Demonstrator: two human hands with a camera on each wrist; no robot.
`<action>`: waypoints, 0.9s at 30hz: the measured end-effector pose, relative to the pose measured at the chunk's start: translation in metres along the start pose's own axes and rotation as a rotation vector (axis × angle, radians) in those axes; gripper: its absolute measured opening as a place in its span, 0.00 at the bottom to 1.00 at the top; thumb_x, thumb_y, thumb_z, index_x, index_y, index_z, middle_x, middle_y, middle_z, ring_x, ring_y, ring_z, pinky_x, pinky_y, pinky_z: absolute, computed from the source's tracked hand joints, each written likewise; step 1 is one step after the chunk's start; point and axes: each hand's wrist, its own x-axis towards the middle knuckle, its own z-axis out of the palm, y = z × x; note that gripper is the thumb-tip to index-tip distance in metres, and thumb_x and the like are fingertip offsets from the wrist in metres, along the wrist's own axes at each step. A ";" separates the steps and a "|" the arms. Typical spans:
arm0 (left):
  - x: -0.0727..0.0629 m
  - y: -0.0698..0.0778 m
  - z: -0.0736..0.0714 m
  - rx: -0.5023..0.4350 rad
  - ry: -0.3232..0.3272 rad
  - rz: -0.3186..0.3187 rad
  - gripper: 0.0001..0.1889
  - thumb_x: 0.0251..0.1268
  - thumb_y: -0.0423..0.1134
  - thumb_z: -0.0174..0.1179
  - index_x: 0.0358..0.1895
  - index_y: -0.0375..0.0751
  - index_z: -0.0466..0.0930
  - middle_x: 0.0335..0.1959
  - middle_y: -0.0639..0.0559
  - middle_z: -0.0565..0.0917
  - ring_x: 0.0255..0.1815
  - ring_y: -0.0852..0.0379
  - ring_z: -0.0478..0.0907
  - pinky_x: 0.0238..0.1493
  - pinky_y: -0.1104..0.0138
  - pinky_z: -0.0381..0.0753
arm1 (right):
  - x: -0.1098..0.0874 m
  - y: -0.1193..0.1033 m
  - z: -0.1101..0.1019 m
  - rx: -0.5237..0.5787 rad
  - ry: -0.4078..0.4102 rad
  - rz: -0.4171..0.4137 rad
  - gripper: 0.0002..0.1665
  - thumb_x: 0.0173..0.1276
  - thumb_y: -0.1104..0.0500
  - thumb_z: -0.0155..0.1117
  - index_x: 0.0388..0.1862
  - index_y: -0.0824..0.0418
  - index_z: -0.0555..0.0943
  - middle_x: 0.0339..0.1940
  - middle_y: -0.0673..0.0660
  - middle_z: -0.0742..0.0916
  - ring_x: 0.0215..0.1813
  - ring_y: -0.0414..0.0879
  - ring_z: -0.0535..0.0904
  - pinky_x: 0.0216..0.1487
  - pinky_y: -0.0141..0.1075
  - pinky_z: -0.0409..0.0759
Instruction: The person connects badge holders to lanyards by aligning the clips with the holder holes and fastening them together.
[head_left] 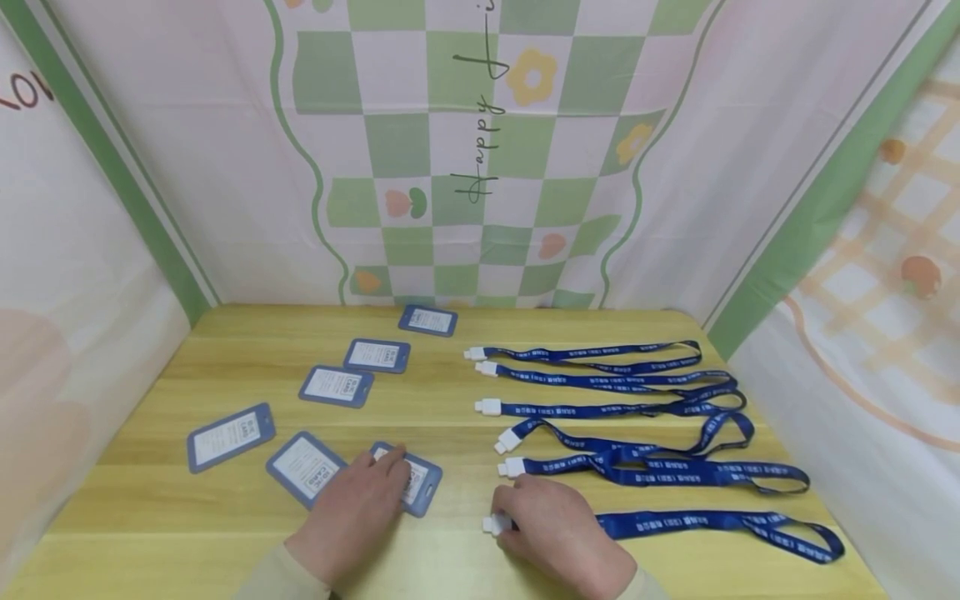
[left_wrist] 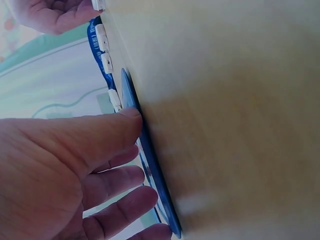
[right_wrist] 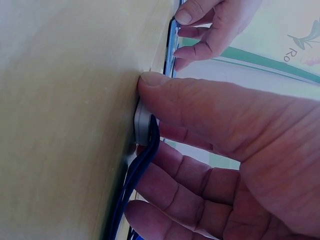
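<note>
In the head view, my left hand (head_left: 358,504) lies over a blue-framed ID badge holder (head_left: 425,492) flat on the table. In the left wrist view its fingertips (left_wrist: 142,197) rest on the holder's face, thumb at the near edge, fingers loosely bent and spread. With my right hand (head_left: 551,525) I pinch the white plastic clip (right_wrist: 142,122) of the nearest blue lanyard (head_left: 667,523); the thumb lies along one side of the clip, and its strap runs out under the palm to the right. A second badge holder (head_left: 300,467) is partly covered by my left hand.
Several more badge holders (head_left: 336,385) lie in a diagonal line at the left and back of the wooden table (head_left: 442,567). Several lanyards (head_left: 615,411) are laid in rows at the right, clips facing left. Patterned cloth (head_left: 480,150) hangs behind and at both sides.
</note>
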 end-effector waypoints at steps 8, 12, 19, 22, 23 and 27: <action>-0.002 0.000 -0.001 -0.023 0.017 0.004 0.22 0.71 0.41 0.65 0.65 0.39 0.79 0.65 0.42 0.83 0.58 0.43 0.83 0.58 0.55 0.87 | 0.000 0.000 0.000 -0.002 -0.004 0.005 0.10 0.63 0.49 0.78 0.42 0.47 0.88 0.28 0.41 0.81 0.29 0.37 0.70 0.30 0.31 0.74; -0.003 0.001 -0.002 -0.018 0.016 0.010 0.25 0.70 0.45 0.67 0.66 0.40 0.79 0.64 0.43 0.83 0.59 0.44 0.83 0.59 0.54 0.87 | 0.000 0.000 0.000 -0.003 -0.005 0.008 0.10 0.63 0.49 0.78 0.42 0.47 0.89 0.29 0.41 0.81 0.29 0.37 0.70 0.30 0.31 0.75; -0.004 0.004 -0.002 -0.036 0.020 -0.010 0.25 0.68 0.50 0.68 0.64 0.41 0.81 0.60 0.44 0.85 0.55 0.46 0.83 0.57 0.54 0.87 | -0.002 -0.001 0.000 -0.008 0.008 0.010 0.11 0.63 0.50 0.78 0.43 0.48 0.89 0.29 0.42 0.81 0.29 0.37 0.70 0.30 0.31 0.74; -0.005 0.005 -0.002 -0.053 0.022 -0.022 0.25 0.68 0.52 0.67 0.62 0.42 0.82 0.57 0.45 0.86 0.54 0.46 0.83 0.57 0.54 0.87 | -0.002 -0.001 0.001 -0.008 0.019 0.005 0.11 0.63 0.51 0.78 0.43 0.48 0.89 0.29 0.42 0.81 0.29 0.37 0.69 0.30 0.31 0.74; -0.006 0.005 -0.002 -0.057 0.023 -0.027 0.25 0.68 0.52 0.67 0.62 0.42 0.82 0.57 0.45 0.86 0.54 0.46 0.83 0.57 0.53 0.87 | -0.003 -0.001 0.001 -0.008 0.024 0.004 0.11 0.63 0.51 0.78 0.43 0.48 0.89 0.29 0.42 0.81 0.29 0.37 0.69 0.30 0.30 0.74; -0.007 0.006 -0.002 -0.061 0.035 -0.030 0.25 0.68 0.53 0.67 0.61 0.43 0.83 0.54 0.46 0.86 0.53 0.47 0.83 0.55 0.53 0.87 | -0.003 -0.001 0.002 -0.007 0.029 0.003 0.11 0.63 0.51 0.78 0.43 0.48 0.89 0.29 0.41 0.81 0.30 0.36 0.70 0.31 0.30 0.74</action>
